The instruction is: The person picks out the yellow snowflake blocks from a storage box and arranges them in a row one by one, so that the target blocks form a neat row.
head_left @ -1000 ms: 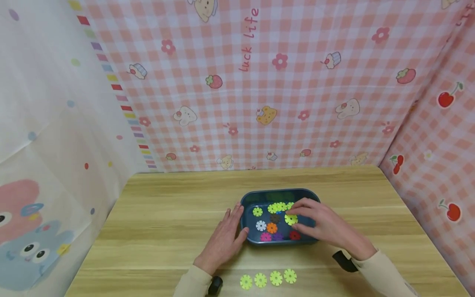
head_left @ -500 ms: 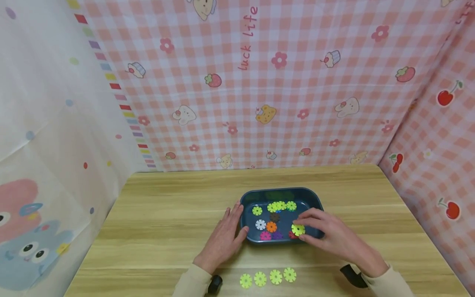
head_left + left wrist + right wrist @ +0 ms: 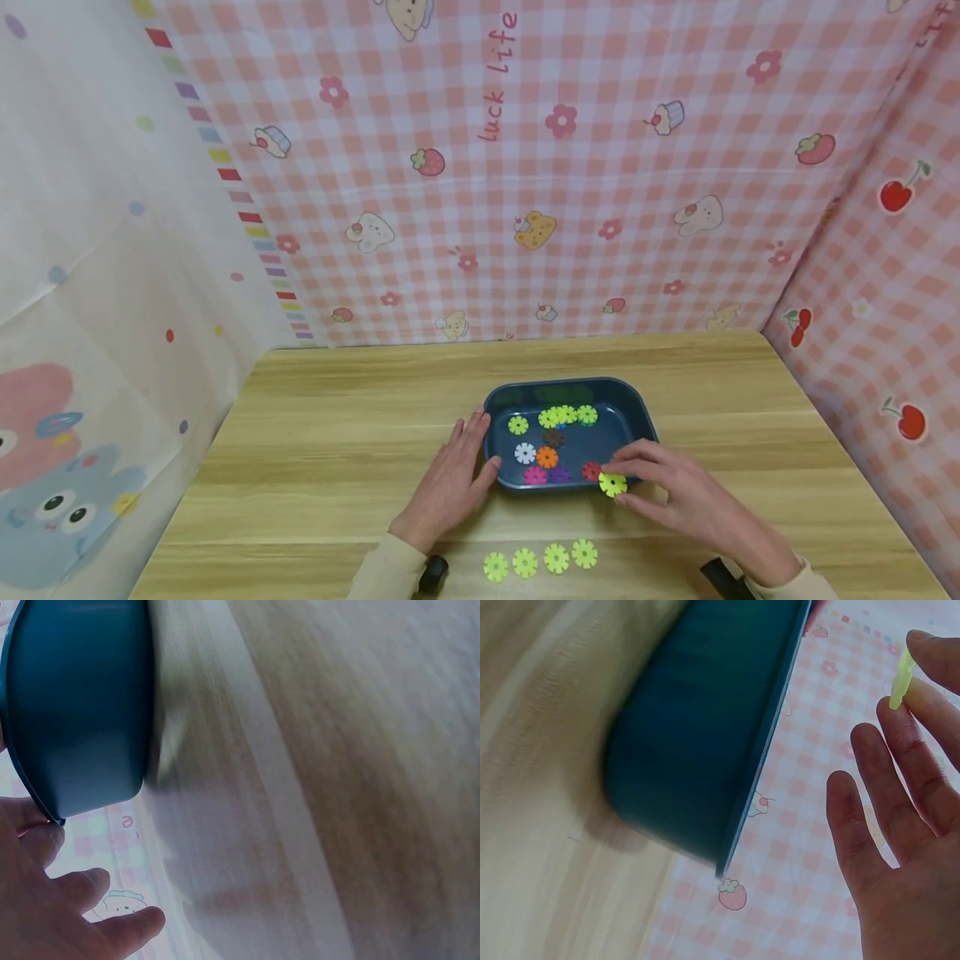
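My right hand point(image 3: 667, 483) pinches a yellow-green notched plastic disc point(image 3: 612, 484) between thumb and fingers, over the near right rim of a dark blue tray point(image 3: 630, 417). The right wrist view shows that disc point(image 3: 902, 679) edge-on. My left hand point(image 3: 447, 483) lies at the tray's left end with straight fingers, fingertips right at the rim. Inside the tray are several more yellow-green discs point(image 3: 518, 425), a white disc point(image 3: 525, 453), an orange disc point(image 3: 547, 457), a brown disc point(image 3: 553, 437), a pink disc point(image 3: 535, 476), a purple disc point(image 3: 558, 475) and a red disc point(image 3: 592, 472).
Several yellow-green discs point(image 3: 557, 558) lie in a row on the wooden table point(image 3: 337, 433), nearer to me than the tray. A pink checked cloth point(image 3: 480, 192) hangs behind the table's far edge. Cloth walls also stand at left and right.
My right hand has carried the yellow-green disc from inside the tray toward me and rightward, to the near rim. The left hand stays at the tray's left end.
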The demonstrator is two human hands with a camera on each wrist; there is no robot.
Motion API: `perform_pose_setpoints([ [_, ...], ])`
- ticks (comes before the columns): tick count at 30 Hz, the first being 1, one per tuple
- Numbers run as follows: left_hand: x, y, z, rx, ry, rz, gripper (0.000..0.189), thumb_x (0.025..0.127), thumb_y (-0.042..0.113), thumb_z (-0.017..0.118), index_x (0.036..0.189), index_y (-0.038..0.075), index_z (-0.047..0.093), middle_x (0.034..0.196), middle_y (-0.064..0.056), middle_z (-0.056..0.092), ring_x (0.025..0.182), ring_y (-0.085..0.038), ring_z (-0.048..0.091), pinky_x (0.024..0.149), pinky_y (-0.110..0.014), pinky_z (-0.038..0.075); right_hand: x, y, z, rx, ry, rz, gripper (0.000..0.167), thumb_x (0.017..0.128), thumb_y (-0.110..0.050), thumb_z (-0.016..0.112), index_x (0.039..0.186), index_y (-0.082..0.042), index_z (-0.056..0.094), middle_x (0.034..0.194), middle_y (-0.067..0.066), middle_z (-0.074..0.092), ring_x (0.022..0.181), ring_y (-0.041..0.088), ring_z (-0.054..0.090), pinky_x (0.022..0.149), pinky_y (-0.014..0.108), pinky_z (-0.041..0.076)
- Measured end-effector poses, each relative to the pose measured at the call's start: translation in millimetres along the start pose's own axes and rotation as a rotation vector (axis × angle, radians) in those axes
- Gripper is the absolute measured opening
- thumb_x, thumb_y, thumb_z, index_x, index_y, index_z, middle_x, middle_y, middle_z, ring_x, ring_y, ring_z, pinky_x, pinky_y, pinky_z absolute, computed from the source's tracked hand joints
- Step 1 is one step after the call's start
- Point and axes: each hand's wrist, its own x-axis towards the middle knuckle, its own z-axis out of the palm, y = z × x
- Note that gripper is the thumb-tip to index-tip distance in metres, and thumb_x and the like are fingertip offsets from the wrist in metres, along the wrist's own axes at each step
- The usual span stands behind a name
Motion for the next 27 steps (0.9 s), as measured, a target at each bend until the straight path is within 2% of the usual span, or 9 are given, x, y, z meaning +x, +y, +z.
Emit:
perform_pose_setpoints([
  [7, -0.3, 0.8, -0.3, -0.001, 0.006, 0.004, 0.066, 0.109, 0.04, 0.047, 0.164, 0.008, 0.029, 0.172, -0.008, 0.02, 0.154, -0.042, 0.022, 0.119, -0.063, 0.031, -10.8, -1.8, 1.2, 0.019, -0.029, 0.011, 0.04, 0.079, -0.008, 0.089, 0.114, -0.022, 0.077, 0.113, -0.008, 0.066, 0.095, 0.008, 0.063, 0.078, 0.027, 0.061],
  [13, -0.5, 0.7, 0.1, 0.0, 0.003, 0.0, 0.066, 0.109, 0.041, 0.046, 0.164, 0.009, 0.028, 0.172, -0.008, 0.019, 0.155, -0.042, 0.022, 0.119, -0.063, 0.031, -23.2, -2.6, 5.0, 0.038, -0.065, 0.063, 0.037, 0.082, -0.011, 0.088, 0.115, -0.024, 0.077, 0.114, -0.013, 0.064, 0.096, 0.005, 0.063, 0.079, 0.026, 0.06],
  [22, 0.3, 1.4, -0.2, -0.002, 0.002, -0.007, 0.066, 0.109, 0.039, 0.048, 0.164, 0.009, 0.028, 0.172, -0.007, 0.019, 0.155, -0.042, 0.022, 0.12, -0.062, 0.03, -36.3, -4.2, 11.8, 0.176, -0.237, 0.2, 0.025, 0.097, -0.029, 0.075, 0.121, -0.023, 0.075, 0.119, -0.013, 0.064, 0.102, 0.005, 0.061, 0.087, 0.026, 0.06],
  [27, 0.6, 1.3, 0.6, -0.005, -0.004, -0.016, 0.066, 0.109, 0.039, 0.048, 0.164, 0.009, 0.028, 0.172, -0.007, 0.019, 0.155, -0.041, 0.021, 0.12, -0.062, 0.029, -39.8, -3.2, 17.1, 0.167, -0.326, 0.222, 0.028, 0.101, -0.04, 0.067, 0.124, -0.026, 0.074, 0.122, -0.016, 0.064, 0.107, 0.006, 0.06, 0.091, 0.03, 0.058],
])
